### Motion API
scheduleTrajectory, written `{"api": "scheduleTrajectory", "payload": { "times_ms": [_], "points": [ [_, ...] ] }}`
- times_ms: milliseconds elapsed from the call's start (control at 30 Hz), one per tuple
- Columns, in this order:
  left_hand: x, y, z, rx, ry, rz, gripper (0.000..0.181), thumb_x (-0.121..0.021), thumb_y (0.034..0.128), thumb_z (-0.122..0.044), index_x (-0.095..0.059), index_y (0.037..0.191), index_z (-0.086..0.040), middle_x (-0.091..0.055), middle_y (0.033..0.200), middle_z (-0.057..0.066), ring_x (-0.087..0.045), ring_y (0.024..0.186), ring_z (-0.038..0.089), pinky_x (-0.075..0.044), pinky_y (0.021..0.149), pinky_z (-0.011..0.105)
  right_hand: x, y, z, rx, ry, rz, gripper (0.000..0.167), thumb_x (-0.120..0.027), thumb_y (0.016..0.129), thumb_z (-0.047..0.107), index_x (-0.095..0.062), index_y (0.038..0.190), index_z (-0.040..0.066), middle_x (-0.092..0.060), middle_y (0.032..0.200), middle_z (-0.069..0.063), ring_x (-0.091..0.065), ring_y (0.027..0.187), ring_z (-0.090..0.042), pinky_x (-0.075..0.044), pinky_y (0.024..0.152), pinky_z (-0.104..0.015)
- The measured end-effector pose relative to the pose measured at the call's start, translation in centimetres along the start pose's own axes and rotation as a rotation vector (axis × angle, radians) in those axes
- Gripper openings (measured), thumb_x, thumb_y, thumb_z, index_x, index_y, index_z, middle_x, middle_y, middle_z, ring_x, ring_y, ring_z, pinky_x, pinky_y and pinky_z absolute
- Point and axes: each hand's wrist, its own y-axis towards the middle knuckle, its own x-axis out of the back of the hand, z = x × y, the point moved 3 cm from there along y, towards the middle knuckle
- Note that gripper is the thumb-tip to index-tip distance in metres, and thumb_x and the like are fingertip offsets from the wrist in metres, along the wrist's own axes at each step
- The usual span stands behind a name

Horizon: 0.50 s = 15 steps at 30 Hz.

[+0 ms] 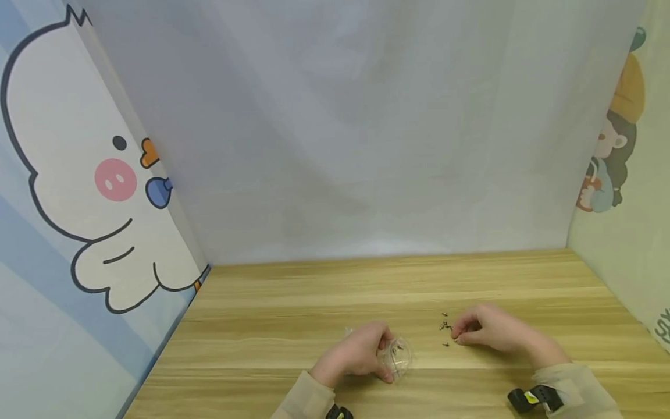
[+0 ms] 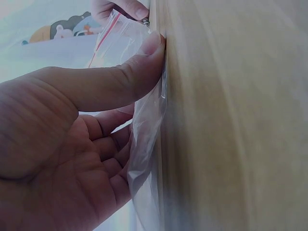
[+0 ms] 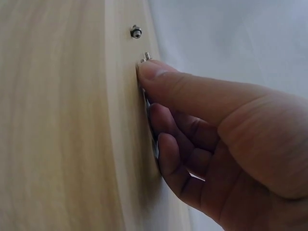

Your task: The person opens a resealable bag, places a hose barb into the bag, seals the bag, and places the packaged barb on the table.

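Observation:
My left hand (image 1: 358, 352) grips a clear plastic zip bag (image 1: 402, 362) by its side, thumb on one face and fingers behind it. A red line runs along the bag's top, seen in the left wrist view. A few small metal screws (image 1: 398, 348) show in the bag. To the right, my right hand (image 1: 494, 330) is low over the table with thumb and index finger pinched together at a small screw, mostly hidden by the fingertips. Several loose screws (image 1: 445, 325) lie just left of those fingertips; one screw (image 3: 136, 32) stands out in the right wrist view.
Both hands work over a wood-grain table (image 1: 262, 326). A pale grey curtain (image 1: 366, 145) closes off the back. Cartoon-printed panels stand at the left (image 1: 63, 145) and right (image 1: 628, 244).

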Motion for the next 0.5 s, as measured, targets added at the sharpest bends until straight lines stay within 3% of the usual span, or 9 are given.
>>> {"api": "scheduleTrajectory", "payload": {
  "times_ms": [500],
  "points": [
    [-0.13,0.30,0.26,-0.023,0.034,-0.005,0.057,-0.103,0.0686,-0.010,-0.060,0.107,-0.010,-0.052,0.091,-0.003,-0.044,0.076,0.005,-0.044,0.072,0.023,0.18,0.01,0.06,0.008,0.000,-0.011,0.003,-0.080,0.097,0.017,-0.080,0.098,0.015,-0.074,0.094,0.013,-0.066,0.087,-0.002,-0.056,0.079,-0.028]
  ]
}}
